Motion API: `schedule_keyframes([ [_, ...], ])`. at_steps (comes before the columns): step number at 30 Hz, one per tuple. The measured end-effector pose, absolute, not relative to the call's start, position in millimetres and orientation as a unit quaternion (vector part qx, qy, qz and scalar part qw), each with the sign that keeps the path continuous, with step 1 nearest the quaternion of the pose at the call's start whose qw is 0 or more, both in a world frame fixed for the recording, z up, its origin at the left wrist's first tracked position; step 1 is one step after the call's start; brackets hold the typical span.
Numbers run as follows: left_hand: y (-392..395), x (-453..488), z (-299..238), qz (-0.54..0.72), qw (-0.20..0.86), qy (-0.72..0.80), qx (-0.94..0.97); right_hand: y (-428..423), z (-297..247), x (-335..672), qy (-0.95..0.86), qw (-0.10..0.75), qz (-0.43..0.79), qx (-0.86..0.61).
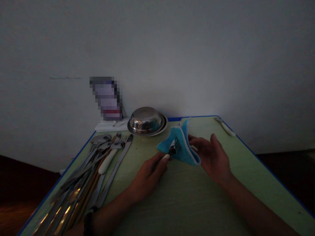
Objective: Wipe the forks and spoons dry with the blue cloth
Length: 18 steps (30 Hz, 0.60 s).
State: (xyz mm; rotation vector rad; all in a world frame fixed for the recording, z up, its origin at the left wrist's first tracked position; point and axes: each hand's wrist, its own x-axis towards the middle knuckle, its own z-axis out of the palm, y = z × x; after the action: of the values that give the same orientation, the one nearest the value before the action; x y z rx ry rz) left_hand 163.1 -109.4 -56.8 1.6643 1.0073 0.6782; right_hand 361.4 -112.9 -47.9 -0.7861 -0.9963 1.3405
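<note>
My left hand (151,173) is closed around the pale handle of a fork (166,157), its metal head pointing up and to the right. A blue cloth (182,144) with a white edge is folded about the fork's head and hides part of it. On the cloth's right side, my right hand (213,157) holds it up with fingers partly hidden behind it; the thumb stands away from the fabric. Both hands are above the green table (197,203).
Forks, spoons, knives and chopsticks lie in a pile (83,183) on the left. An upturned metal bowl (146,119) rests on a plate by the wall. Behind the pile, a blurred-out phone (107,98) leans upright. One pale-handled utensil (225,127) lies at the far right edge.
</note>
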Motion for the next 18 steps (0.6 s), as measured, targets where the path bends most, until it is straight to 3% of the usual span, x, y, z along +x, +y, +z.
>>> schedule_keyframes([
  [12, -111.5, 162.1, -50.7, 0.230, 0.477, 0.358, 0.769, -118.4, -53.5, 359.1, -0.629, 0.390, 0.412, -0.531],
  [18, -113.2, 162.9, -49.6, 0.238, 0.485, 0.362, 0.760, -120.0, -46.8, 357.9, -0.617, 0.390, 0.443, -0.520],
])
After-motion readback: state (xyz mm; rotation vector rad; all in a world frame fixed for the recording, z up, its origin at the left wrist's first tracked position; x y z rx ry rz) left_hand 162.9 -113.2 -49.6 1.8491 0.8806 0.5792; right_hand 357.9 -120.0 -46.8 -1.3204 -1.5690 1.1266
